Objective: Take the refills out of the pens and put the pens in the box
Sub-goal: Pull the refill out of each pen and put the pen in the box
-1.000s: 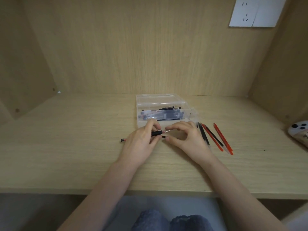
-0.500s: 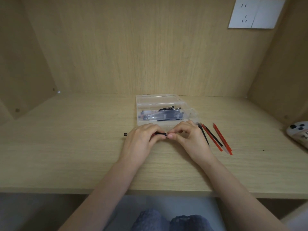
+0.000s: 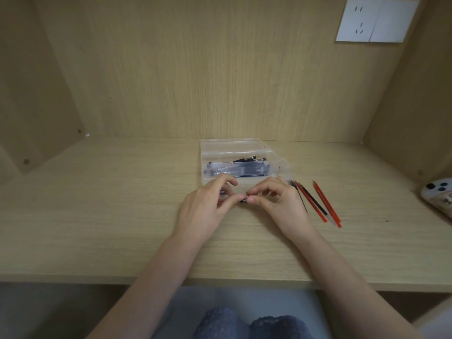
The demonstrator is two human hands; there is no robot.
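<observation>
Working at a pale desk (image 3: 97, 204) of smooth, fine-grained wood, boxed in by panels of the same wood.

Pinching one pen (image 3: 243, 199) right in the middle, just near of the box. Holding it with the left hand (image 3: 205, 211), fingers curled round the barrel, and with the right hand (image 3: 278, 204), thumb and forefinger nipped on the right end. Showing only a short dark stub between the fingertips; hard to make out the rest, hidden under the fingers.

Just beyond the knuckles: a box (image 3: 234, 145), clear hard plastic, rectangular, low-walled, open on top. Inside it, a small heap of dark pens (image 3: 239, 170), lying lengthwise left to right, glossy black with a few pale tips. Cannot tell the count through the plastic.

Just right of the right hand, loose on the wood: refills (image 3: 315, 204), thin straight sticks, red and black, fanned out and slanting toward the near right.

Far right edge, a rounded white thing (image 3: 437, 194) with dark round spots. Up on the back panel, a flat white socket (image 3: 376, 20).
</observation>
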